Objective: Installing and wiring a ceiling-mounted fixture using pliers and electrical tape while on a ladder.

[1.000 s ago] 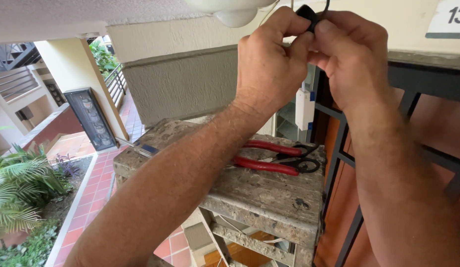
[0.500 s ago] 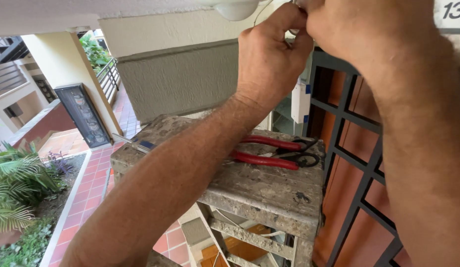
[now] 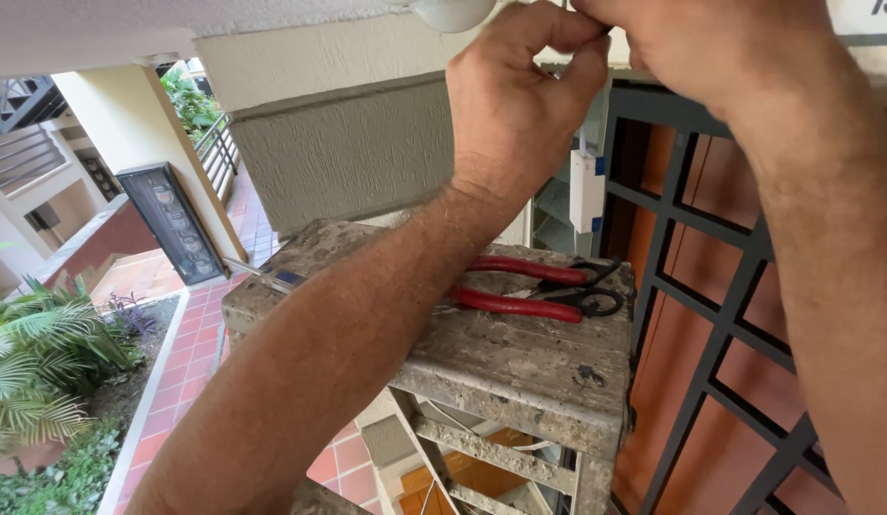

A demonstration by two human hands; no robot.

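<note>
both hands work at the top edge of the view, just under the ceiling and beside a white globe lamp [image 3: 453, 11]. the left hand [image 3: 519, 105] is raised with its fingers [image 3: 581, 62] curled and pinched together against the right hand [image 3: 710, 48]. the item pinched between them is hidden, so it cannot be told what they grasp. the right hand's fingers are closed at the same spot, and its forearm fills the right side of the view.

a white rectangular device [image 3: 586, 191] hangs just below the hands, in front of a dark metal door grille [image 3: 739, 286].

below, red-handled pliers [image 3: 534, 286] lie flat on the worn, paint-stained ladder top [image 3: 500, 362]. a red tiled walkway [image 3: 176, 353] and green plants [image 3: 43, 362] lie well below at left.
</note>
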